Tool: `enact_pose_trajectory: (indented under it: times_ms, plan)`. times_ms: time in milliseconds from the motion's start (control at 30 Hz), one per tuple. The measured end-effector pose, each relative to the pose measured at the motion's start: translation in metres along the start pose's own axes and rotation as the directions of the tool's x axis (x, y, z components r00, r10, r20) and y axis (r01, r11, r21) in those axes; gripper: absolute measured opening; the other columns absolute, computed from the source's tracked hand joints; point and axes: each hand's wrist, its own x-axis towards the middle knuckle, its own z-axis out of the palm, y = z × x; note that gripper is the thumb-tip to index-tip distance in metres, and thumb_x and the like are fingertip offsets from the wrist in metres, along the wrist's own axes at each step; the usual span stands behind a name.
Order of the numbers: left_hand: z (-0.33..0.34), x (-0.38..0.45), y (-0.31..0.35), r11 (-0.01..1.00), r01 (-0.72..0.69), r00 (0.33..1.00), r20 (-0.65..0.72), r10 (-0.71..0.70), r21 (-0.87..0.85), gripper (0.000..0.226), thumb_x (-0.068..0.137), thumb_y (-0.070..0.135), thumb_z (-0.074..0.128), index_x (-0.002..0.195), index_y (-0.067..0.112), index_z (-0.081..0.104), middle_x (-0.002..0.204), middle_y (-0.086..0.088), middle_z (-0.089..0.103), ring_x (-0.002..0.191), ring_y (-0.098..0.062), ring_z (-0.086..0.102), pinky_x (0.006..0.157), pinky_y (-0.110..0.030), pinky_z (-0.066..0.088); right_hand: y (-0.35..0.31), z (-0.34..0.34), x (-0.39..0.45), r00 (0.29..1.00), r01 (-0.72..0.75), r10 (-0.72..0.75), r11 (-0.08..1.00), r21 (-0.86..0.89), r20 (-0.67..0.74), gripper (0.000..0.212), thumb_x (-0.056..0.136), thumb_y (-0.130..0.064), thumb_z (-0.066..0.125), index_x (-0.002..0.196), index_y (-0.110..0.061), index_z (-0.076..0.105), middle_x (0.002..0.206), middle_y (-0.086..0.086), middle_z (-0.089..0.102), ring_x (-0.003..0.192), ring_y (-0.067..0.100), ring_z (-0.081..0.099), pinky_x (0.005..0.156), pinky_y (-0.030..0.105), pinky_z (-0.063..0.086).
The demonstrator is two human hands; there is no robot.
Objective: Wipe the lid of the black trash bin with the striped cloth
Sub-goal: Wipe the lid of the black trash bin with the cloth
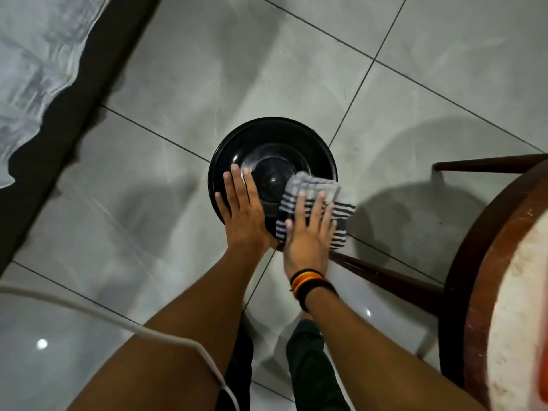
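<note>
Black trash bin (272, 173) at frame centre, standing on grey tiled floor (192, 84), seen from straight above. Round glossy lid (268, 137) with domed middle, faint smears visible on the dome.

Striped cloth (314, 203), blue-and-white, folded, lying on lower-right part of the lid, spilling over the rim toward the right.

Right hand (307, 232) flat on the cloth, fingers spread and extended, palm pressing down. Grip released, not clenched; cloth pinned under the palm rather than pinched. Banded wristband (308, 281) in black, yellow and red on that wrist.

Left hand (243, 209) flat on lower-left part of the lid, fingers straight, touching bare lid surface just beside the cloth. Grip released too, holding nothing.

Both forearms entering from bottom of frame, converging on the bin.

Wooden stool or chair (480, 262), dark brown round frame with pale worn seat, at right edge; one rung reaching close to the bin's lower-right side. Contact with the bin: cannot tell.

White cable (118, 321) curving across lower left. Dark strip with pale fabric (35, 54) in upper left corner. Dark trouser legs (308, 366) visible between the forearms at bottom centre.
</note>
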Motion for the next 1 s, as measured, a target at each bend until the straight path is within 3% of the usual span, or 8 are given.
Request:
enact_pose_trajectory:
  times_ms: [100, 267, 367, 433, 533, 733, 833, 1000]
  plan:
    - [0.002, 0.001, -0.002, 0.999, -0.017, 0.999, -0.027, 0.018, 0.03, 0.142, 0.081, 0.057, 0.082, 0.166, 0.005, -0.02, 0.173, -0.018, -0.03, 0.162, -0.039, -0.026, 0.132, -0.061, -0.005, -0.012, 0.01, -0.017, 0.985, 0.154, -0.15, 0.986, -0.055, 0.082, 0.081, 0.094, -0.006, 0.042, 0.162, -0.029, 0.004, 0.171, 0.006, -0.009, 0.156, 0.035, -0.013, 0.126, 0.059, -0.001]
    - [-0.018, 0.009, -0.009, 0.997, -0.058, 0.986, 0.159, 0.049, 0.051, 0.158, 0.068, 0.048, 0.095, 0.165, 0.005, -0.023, 0.172, -0.017, -0.033, 0.161, -0.038, -0.029, 0.129, -0.058, -0.01, -0.001, -0.02, 0.01, 0.933, 0.351, -0.356, 0.931, 0.098, 0.048, 0.068, 0.099, -0.015, 0.05, 0.16, -0.027, 0.023, 0.171, 0.004, 0.011, 0.158, 0.028, 0.001, 0.128, 0.054, 0.006]
    - [-0.04, 0.005, -0.013, 0.982, -0.064, 0.984, 0.15, 0.091, -0.18, 0.118, 0.084, 0.027, 0.084, 0.169, 0.006, 0.005, 0.177, -0.018, -0.012, 0.165, -0.038, -0.012, 0.135, -0.055, 0.007, 0.003, -0.039, 0.014, 0.984, 0.147, -0.103, 0.931, 0.333, -0.147, 0.061, 0.098, -0.02, 0.055, 0.156, -0.02, 0.034, 0.167, 0.008, 0.024, 0.155, 0.027, 0.02, 0.127, 0.047, 0.02]
    - [-0.047, -0.009, -0.008, 0.937, -0.008, 0.999, 0.028, 0.019, -0.349, 0.077, 0.089, 0.017, 0.074, 0.159, 0.008, 0.042, 0.171, -0.019, 0.029, 0.16, -0.04, 0.025, 0.13, -0.053, 0.029, -0.001, -0.045, 0.012, 0.976, -0.146, 0.206, 0.861, 0.487, -0.072, 0.068, 0.097, -0.022, 0.06, 0.158, -0.017, 0.028, 0.168, 0.011, 0.019, 0.154, 0.03, 0.02, 0.126, 0.046, 0.022]
    - [-0.044, -0.026, 0.014, 0.841, 0.165, 0.983, 0.013, -0.185, -0.516, 0.048, 0.089, 0.035, 0.078, 0.128, 0.009, 0.067, 0.127, -0.011, 0.071, 0.119, -0.03, 0.069, 0.101, -0.05, 0.059, -0.006, -0.05, 0.015, 0.944, -0.321, 0.325, 0.859, 0.4, 0.059, 0.077, 0.094, -0.021, 0.065, 0.158, -0.011, 0.023, 0.161, 0.016, 0.028, 0.148, 0.036, 0.029, 0.123, 0.047, 0.027]
    - [-0.028, -0.014, 0.033, 0.666, 0.386, 0.906, 0.124, -0.406, -0.639, 0.031, 0.089, 0.025, 0.078, 0.108, 0.001, 0.073, 0.109, -0.017, 0.078, 0.105, -0.037, 0.074, 0.095, -0.047, 0.062, -0.011, -0.061, 0.035, 0.907, -0.399, 0.417, 0.801, 0.446, 0.063, 0.031, 0.083, -0.016, 0.068, 0.113, -0.009, 0.063, 0.114, 0.013, 0.069, 0.112, 0.035, 0.064, 0.09, 0.034, 0.051]
    - [-0.037, -0.026, 0.038, 0.616, 0.274, 0.943, 0.079, -0.325, -0.738, 0.022, 0.09, 0.023, 0.074, 0.103, 0.005, 0.072, 0.099, -0.01, 0.077, 0.096, -0.029, 0.076, 0.088, -0.042, 0.063, -0.008, -0.077, 0.021, 0.891, -0.391, 0.447, 0.664, 0.637, 0.081, 0.009, 0.077, -0.018, 0.072, 0.081, -0.013, 0.067, 0.079, 0.004, 0.068, 0.086, 0.031, 0.069, 0.069, 0.025, 0.046]
    - [-0.084, -0.076, 0.073, 0.45, 0.196, 0.98, 0.169, -0.101, -0.871, 0.034, 0.093, 0.01, 0.077, 0.124, 0.002, 0.066, 0.117, -0.018, 0.077, 0.11, -0.035, 0.076, 0.097, -0.052, 0.063, 0.025, -0.155, -0.038, 0.897, -0.24, 0.443, 0.478, 0.845, 0.005, 0.011, 0.078, -0.009, 0.074, 0.089, -0.01, 0.072, 0.086, 0.01, 0.076, 0.08, 0.025, 0.071, 0.071, 0.03, 0.059]
